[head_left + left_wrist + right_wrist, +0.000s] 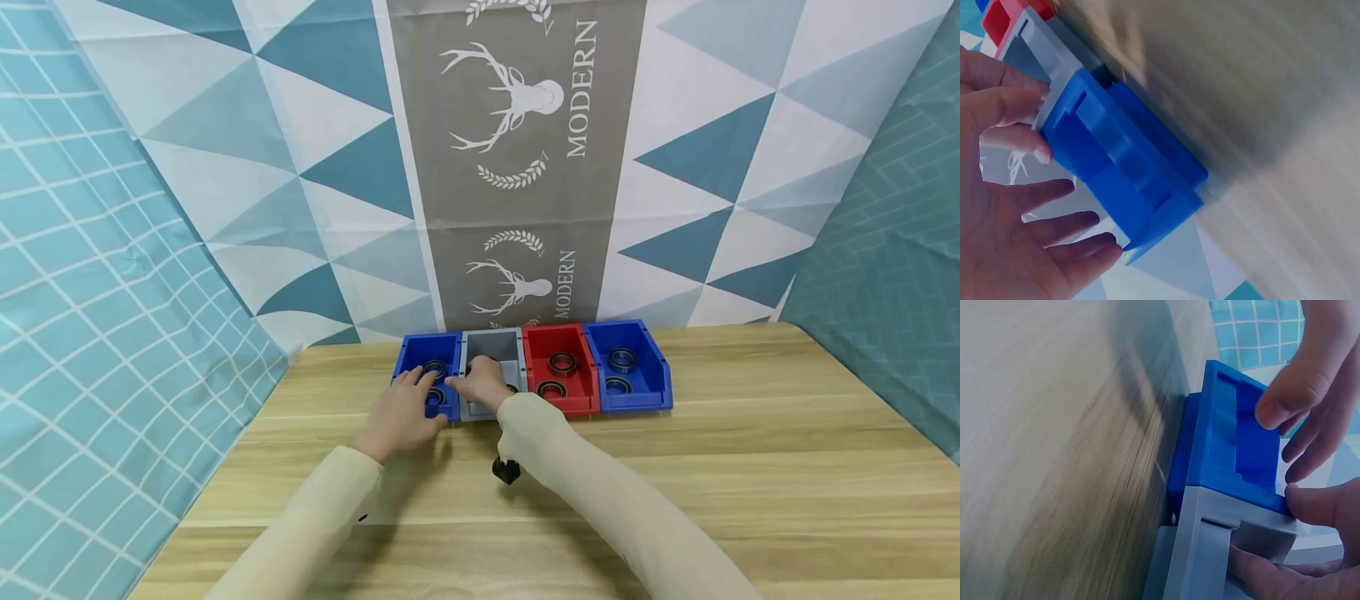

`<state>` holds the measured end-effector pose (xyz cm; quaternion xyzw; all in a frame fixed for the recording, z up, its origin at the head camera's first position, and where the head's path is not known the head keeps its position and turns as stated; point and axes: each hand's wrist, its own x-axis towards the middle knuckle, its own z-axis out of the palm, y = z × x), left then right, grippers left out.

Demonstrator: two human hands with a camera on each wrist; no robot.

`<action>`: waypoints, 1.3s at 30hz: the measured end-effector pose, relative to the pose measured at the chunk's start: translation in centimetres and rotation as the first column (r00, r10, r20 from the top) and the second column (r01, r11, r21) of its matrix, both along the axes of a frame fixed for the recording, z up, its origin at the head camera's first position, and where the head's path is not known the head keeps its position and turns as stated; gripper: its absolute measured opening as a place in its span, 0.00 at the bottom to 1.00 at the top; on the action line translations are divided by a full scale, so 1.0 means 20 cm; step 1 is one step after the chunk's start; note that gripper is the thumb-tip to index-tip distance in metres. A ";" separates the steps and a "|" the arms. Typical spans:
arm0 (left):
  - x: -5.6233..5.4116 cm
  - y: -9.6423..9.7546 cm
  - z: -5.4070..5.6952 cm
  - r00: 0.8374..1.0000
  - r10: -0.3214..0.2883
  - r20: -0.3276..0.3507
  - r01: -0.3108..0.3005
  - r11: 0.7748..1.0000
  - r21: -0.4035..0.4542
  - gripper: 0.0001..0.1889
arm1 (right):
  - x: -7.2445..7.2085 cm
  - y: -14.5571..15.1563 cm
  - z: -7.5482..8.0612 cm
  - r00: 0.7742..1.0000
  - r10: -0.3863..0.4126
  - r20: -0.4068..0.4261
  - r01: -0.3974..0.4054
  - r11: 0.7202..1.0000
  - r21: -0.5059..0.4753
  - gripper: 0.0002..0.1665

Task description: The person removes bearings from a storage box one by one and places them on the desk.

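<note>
My left hand [401,415] is over the left blue bin [1129,150], its fingers spread and gripping nothing. Under its fingertips in the head view lie two ring-shaped bearings, one of them this bearing [435,397]. My right hand [482,383] reaches into the grey bin [491,346]. In the right wrist view its thumb [1313,503] is at the rim where the blue and grey bins meet, while the other fingers dip inside the grey one. Their tips are hidden, so I cannot tell whether they hold anything. A bearing [512,388] shows partly beside that hand.
Right of the grey bin stand a red bin [581,406] and another blue bin [656,392], side by side, each with two bearings. The row sits on a wooden table [765,467] near its back edge, against a patterned cloth [517,208]. A small black object [506,470] shows below the right sleeve.
</note>
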<state>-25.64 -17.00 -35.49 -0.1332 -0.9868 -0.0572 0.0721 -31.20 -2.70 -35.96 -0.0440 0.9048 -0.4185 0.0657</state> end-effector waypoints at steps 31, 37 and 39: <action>-0.26 0.03 0.16 0.951 0.001 0.308 0.011 0.999 -0.038 0.26 | 0.01 0.00 -0.01 1.000 -0.026 0.007 0.026 0.999 -0.025 0.28; -0.28 0.03 0.16 0.937 0.044 0.346 -0.022 0.997 -0.068 0.28 | 0.00 -0.02 0.00 0.999 -0.036 0.003 0.036 0.999 0.020 0.27; -0.28 0.03 0.16 0.934 0.060 0.351 -0.039 0.997 -0.067 0.29 | 0.00 -0.02 0.00 0.999 -0.037 -0.001 0.037 0.999 0.023 0.25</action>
